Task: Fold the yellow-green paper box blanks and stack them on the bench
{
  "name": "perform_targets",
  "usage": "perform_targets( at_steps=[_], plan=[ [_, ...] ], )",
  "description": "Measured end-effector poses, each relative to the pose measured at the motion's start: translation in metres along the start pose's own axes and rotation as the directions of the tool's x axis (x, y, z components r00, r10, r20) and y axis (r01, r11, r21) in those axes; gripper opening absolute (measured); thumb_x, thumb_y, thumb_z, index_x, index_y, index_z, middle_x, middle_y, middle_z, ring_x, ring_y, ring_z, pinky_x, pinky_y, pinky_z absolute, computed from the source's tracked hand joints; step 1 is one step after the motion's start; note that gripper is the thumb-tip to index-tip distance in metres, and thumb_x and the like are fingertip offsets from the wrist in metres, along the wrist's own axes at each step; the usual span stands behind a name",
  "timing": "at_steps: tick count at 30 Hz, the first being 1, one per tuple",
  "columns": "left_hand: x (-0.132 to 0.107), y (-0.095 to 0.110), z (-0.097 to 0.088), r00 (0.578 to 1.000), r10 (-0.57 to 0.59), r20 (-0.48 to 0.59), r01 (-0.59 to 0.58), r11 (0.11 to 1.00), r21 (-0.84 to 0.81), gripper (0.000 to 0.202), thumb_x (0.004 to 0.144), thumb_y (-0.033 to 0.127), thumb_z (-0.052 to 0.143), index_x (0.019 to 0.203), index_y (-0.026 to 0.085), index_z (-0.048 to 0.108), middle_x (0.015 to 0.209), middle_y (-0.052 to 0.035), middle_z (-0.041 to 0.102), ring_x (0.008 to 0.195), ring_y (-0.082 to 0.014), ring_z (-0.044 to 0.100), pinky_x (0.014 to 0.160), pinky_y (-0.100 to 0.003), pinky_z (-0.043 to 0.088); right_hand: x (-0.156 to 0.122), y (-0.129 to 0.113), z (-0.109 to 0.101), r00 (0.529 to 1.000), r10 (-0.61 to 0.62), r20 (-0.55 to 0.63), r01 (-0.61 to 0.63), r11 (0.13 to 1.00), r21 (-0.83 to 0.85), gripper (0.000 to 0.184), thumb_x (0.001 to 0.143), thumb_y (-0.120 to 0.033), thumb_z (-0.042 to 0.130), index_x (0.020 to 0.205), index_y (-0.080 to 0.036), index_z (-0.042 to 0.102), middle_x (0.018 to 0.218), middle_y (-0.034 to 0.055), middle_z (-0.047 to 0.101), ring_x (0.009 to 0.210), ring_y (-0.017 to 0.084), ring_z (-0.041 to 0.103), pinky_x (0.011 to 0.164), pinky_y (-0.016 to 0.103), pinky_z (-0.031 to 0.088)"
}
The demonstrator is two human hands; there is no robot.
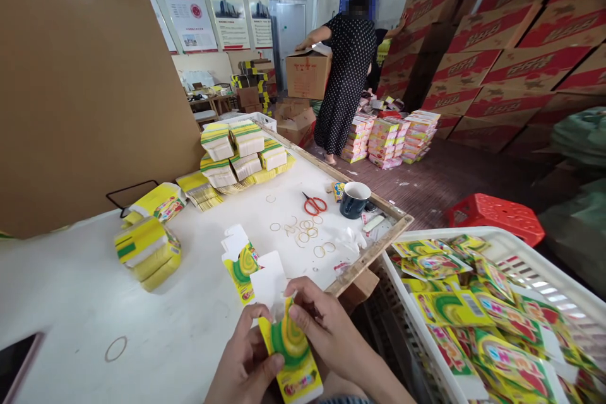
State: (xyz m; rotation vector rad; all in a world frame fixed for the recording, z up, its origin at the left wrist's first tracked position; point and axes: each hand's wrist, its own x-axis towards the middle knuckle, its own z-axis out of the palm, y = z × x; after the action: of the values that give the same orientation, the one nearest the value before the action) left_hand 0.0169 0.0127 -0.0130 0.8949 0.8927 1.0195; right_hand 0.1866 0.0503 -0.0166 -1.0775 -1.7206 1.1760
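Note:
Between my two hands is a small yellow and green printed carton, its white end flap standing up at the top. My left hand grips its left side, thumb on the printed face. At the upper right edge, my right hand pinches the carton near the flap. Just beyond them on the table lies another flattened carton with white flaps. Banded bundles of flat cartons rest at the left, and more bundles are stacked at the table's back.
A white basket of folded cartons stands at my right. Rubber bands, orange-handled scissors and a dark mug lie on the white table. A red stool is behind the basket. A person holds a box further back.

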Motion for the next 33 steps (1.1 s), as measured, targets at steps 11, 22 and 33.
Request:
perform_targets(
  at_steps=[11,22,33],
  plan=[
    [0.003,0.002,0.002,0.998,-0.058,-0.025,0.057,0.998,-0.037,0.101,0.069,0.038,0.077,0.143,0.029,0.009,0.111,-0.0122,0.069,0.084,-0.028,0.071,0.074,-0.039,0.052,0.001,0.001,0.0,0.992,-0.004,-0.123,0.034,0.969,0.247,0.015,0.094,-0.033,0.05,0.103,-0.022,0.055,0.078,0.0001,0.059,0.073,0.015,0.055,0.066,0.024,0.043],
    [0.01,0.011,0.002,0.999,0.008,-0.053,0.002,0.982,0.187,0.047,0.08,0.033,0.067,0.123,0.029,0.049,0.117,-0.0098,0.069,0.087,-0.0263,0.071,0.078,-0.038,0.055,0.003,-0.002,-0.014,0.997,0.076,0.013,-0.077,0.989,0.127,0.031,0.084,-0.027,0.06,0.115,-0.024,0.059,0.074,-0.0022,0.059,0.062,0.013,0.049,0.056,0.023,0.038],
    [0.009,0.008,0.005,0.999,0.016,-0.035,-0.008,0.975,0.223,0.055,0.082,0.037,0.064,0.132,0.028,0.041,0.117,-0.0094,0.07,0.079,-0.0244,0.072,0.069,-0.032,0.054,0.008,-0.003,0.002,0.992,0.085,-0.091,-0.105,0.964,-0.243,0.034,0.077,-0.012,0.053,0.108,-0.026,0.048,0.061,-0.006,0.057,0.055,0.015,0.054,0.056,0.023,0.034]
  ],
)
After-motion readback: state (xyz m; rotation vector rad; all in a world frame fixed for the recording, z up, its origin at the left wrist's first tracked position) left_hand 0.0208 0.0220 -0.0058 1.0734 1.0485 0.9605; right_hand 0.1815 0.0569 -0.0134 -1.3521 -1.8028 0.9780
